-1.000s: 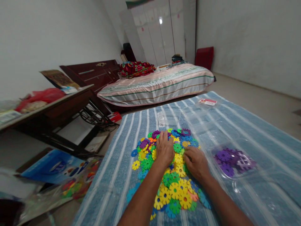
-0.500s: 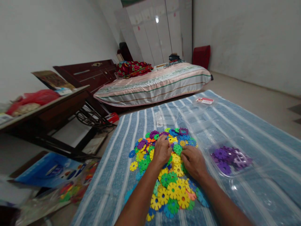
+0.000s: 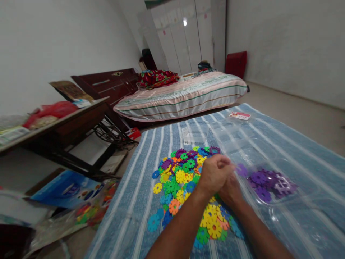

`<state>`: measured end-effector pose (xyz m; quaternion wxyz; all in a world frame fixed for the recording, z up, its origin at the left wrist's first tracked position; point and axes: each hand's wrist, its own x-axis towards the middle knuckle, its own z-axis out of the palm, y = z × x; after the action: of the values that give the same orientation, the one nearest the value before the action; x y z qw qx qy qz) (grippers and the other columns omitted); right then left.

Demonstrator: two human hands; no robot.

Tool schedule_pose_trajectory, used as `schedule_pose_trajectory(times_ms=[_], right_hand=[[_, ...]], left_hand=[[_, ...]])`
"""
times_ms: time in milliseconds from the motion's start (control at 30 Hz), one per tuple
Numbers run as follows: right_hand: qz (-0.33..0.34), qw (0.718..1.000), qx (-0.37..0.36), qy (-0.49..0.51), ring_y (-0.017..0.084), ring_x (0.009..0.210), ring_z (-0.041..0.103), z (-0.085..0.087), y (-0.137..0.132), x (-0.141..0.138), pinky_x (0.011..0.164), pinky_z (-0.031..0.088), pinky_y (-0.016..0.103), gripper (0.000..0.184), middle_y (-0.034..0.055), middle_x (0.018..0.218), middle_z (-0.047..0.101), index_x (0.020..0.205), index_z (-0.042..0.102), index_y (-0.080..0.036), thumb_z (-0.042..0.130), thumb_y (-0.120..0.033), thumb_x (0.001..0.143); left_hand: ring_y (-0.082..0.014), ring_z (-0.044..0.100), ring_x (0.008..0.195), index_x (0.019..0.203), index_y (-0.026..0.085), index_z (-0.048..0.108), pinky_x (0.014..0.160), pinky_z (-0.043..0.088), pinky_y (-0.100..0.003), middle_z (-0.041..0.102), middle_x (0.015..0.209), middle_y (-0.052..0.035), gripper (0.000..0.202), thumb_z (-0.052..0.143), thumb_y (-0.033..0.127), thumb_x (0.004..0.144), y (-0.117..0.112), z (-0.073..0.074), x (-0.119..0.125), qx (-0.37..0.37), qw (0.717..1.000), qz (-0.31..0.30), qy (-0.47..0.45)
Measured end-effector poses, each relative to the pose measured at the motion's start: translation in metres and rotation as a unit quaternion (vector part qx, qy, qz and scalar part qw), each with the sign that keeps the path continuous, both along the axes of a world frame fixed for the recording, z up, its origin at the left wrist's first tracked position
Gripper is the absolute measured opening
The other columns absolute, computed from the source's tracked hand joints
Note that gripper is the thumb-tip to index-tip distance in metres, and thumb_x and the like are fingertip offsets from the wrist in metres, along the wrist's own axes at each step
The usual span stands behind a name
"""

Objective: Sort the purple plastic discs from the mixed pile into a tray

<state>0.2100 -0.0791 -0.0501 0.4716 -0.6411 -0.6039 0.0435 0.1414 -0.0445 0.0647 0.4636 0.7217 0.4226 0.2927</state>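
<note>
Bed (image 3: 183,97), far beyond both hands. Striped cloth (image 3: 134,187), under the hands and all the pieces. Heap of discs (image 3: 180,176), mixed colors, below and left of the left hand, running under the forearms. Clear tray (image 3: 269,205), right of the right hand, holding purple pieces (image 3: 265,183).

2 hands, close together, left overlapping right. Left hand (image 3: 215,174): fingers curled in, thumb near fingertips. Right hand (image 3: 230,189): mostly behind the left, finger state can't tell.

Smallest: 1 purple disc (image 3: 242,169), blurred, just right of the left fingertips, near the tray; can't tell if pinched or loose, or by which hand.

Handling, judged: discs look like thin plastic, so light, stiff, a bit slippery, not very fragile. Notched rims may snag neighbors. Best hold: thumb and 1 finger across the faces near the rim; tip flat ones up by an edge first.
</note>
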Motion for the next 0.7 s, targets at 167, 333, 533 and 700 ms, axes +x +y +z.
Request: schedule_pose_trajectory(times_ms=[167, 333, 533, 700], right_hand=[[0.021, 1.000, -0.002, -0.005, 0.023, 0.079, 0.061, 0.001, -0.001, 0.000, 0.068, 0.043, 0.032, 0.019, 0.0086, 0.082, 0.068, 0.083, 0.066, -0.020, 0.049, -0.025, 0.085], [0.044, 0.999, 0.022, -0.018, 0.021, 0.090, 0.060, -0.004, 0.001, 0.001, 0.084, 0.044, 0.035, 0.020, 0.0068, 0.092, 0.068, 0.078, 0.066, -0.020, 0.049, -0.021, 0.087], [0.042, 0.999, 0.017, -0.019, 0.021, 0.095, 0.060, -0.006, 0.001, 0.001, 0.088, 0.043, 0.037, 0.019, 0.0068, 0.095, 0.069, 0.079, 0.067, -0.020, 0.050, -0.020, 0.088], [0.048, 0.999, 0.002, -0.022, 0.021, 0.093, 0.059, -0.006, 0.001, 0.003, 0.087, 0.043, 0.036, 0.019, 0.0063, 0.094, 0.068, 0.076, 0.067, -0.021, 0.051, -0.021, 0.087]], left_hand=[[-0.0204, 0.061, 0.099, 0.091, 0.019, 0.065, 0.094, 0.046, -0.035, 0.069, 0.099, -0.0063, 0.015, 0.055, 0.018, 0.080, 0.004, -0.005, -0.002, 0.173, 0.968, 0.036, 0.178], [-0.0304, 0.044, 0.126, 0.115, 0.015, 0.058, 0.106, 0.033, -0.048, 0.054, 0.131, -0.0149, 0.033, 0.055, 0.025, 0.083, 0.020, -0.019, -0.049, 0.235, 0.875, 0.067, 0.417], [-0.0300, 0.042, 0.129, 0.123, 0.018, 0.053, 0.106, 0.030, -0.051, 0.048, 0.139, -0.0136, 0.038, 0.053, 0.031, 0.087, -0.003, -0.030, -0.085, 0.214, 0.858, 0.048, 0.465], [-0.0276, 0.058, 0.105, 0.095, 0.020, 0.063, 0.101, 0.033, -0.052, 0.067, 0.105, -0.0093, 0.020, 0.050, 0.034, 0.088, -0.023, -0.027, -0.096, 0.217, 0.856, 0.030, 0.468]])
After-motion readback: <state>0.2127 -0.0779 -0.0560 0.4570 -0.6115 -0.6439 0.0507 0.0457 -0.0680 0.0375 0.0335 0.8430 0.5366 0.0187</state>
